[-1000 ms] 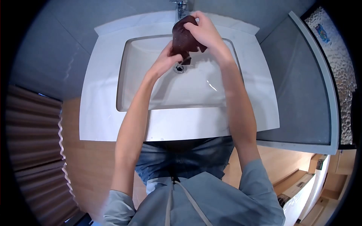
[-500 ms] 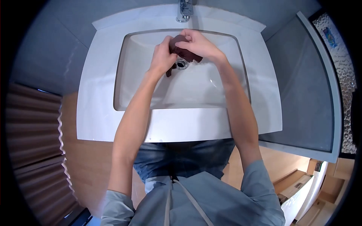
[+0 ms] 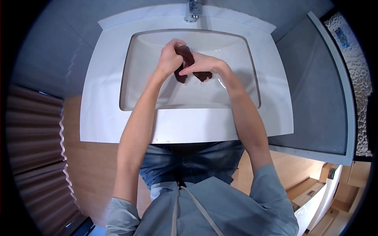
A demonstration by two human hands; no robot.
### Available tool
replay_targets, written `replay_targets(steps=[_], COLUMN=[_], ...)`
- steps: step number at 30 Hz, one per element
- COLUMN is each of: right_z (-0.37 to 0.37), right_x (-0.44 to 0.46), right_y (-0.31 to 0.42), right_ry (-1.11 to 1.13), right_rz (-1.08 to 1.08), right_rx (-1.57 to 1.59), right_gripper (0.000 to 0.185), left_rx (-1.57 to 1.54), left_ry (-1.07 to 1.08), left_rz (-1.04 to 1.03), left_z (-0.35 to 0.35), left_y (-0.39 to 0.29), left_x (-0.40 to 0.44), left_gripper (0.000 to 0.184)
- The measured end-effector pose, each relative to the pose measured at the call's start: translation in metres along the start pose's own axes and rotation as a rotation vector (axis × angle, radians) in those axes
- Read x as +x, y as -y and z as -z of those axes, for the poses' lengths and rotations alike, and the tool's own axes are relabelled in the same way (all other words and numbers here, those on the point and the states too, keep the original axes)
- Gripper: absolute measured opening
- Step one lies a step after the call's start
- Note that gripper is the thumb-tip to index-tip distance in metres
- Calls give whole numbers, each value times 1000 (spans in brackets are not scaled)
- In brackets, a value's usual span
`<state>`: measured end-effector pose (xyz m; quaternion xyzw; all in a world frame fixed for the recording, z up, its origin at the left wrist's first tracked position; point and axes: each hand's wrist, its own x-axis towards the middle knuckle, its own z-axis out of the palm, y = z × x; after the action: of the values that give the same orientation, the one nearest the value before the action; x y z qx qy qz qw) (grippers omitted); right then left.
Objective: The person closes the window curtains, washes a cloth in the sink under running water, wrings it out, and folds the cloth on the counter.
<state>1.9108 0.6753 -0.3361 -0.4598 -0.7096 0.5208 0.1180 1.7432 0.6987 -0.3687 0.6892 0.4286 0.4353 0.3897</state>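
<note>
1. From my remote post, the main risk I judged was a slip: the dark cloth (image 3: 185, 54) hung in loose folds, and if it was wet, a weak pinch could have let it slide out.
2. The left hand (image 3: 169, 59), at ten o'clock from the middle of the sink (image 3: 138, 84), had its fingers curled tight round the cloth's upper part.
3. The right hand (image 3: 205, 63), at two o'clock, lay across the cloth with its thumb stretched towards nine. Its other fingers were mostly hidden, so I could not tell how firmly they closed.
4. With the hands so close, I thought the folds could bunch or twist between them, or that an uneven pull could strain the fabric.
5. The sink held the cloth, near its middle, with both hands inside its rim. Pale glints showed by the cloth's lower ends; I could not tell water from reflection.
6. The tap (image 3: 193, 15) stood on the table (image 3: 100, 112) at twelve o'clock, apart from both hands.
7. At four o'clock, near the floor, was a wooden compartment (image 3: 305, 200); its contents were unclear to me.
</note>
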Motion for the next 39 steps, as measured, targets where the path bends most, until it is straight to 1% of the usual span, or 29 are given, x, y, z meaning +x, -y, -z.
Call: replay_targets(steps=[2, 5, 8, 11, 14, 17, 20, 23, 26, 29, 32, 35, 38, 39], right_z=[-7, -2, -1, -19, -20, -12, -10, -8, -11, -15, -15, -18, -17, -13], right_x=[7, 12, 14, 7, 3, 7, 10, 7, 2, 8, 12, 11, 3, 1], right_y=[3, -4, -8, -4, 9, 5, -1, 3, 14, 7, 4, 1, -4, -6], right_ry=[56, 96, 64, 102, 151, 123, 132, 171, 184, 169, 183, 129, -4, -2], right_rz=[19, -45, 8, 97, 16, -77, -89, -117, -140, -124, -141, 11, 53, 33], right_rx=[109, 104, 169, 619, 665, 534, 525, 515, 518, 503, 497, 454, 442, 374], right_gripper=[50, 45, 47, 45, 39, 28, 20, 16, 17, 16, 18, 23, 28, 30], left_rx=[-174, -381, -488, -589, -525, -423, -425, -523, -704, -630, -562, -485, -292, -205], left_ry=[-23, 30, 22, -61, -118, -47, -61, -88, -30, -58, -38, -61, -74, -67], left_rz=[29, 106, 176, 82, -34, 39, 26, -60, 87, 179, 169, 166, 152, 117], left_z=[-5, 1, 1, -1, 1, 7, 6, 1, 2, 4, 7, 6, 2, 1], left_y=[-8, -20, -25, -18, -20, -24, -26, -21, -20, -21, -18, -18, -16, -6], left_x=[-3, -7, -7, -4, -3, -6, -8, -4, -5, -5, -4, -4, -7, -5], left_gripper=[44, 52, 59, 59, 60, 54, 57, 51, 42, 38, 40, 39, 36, 34])
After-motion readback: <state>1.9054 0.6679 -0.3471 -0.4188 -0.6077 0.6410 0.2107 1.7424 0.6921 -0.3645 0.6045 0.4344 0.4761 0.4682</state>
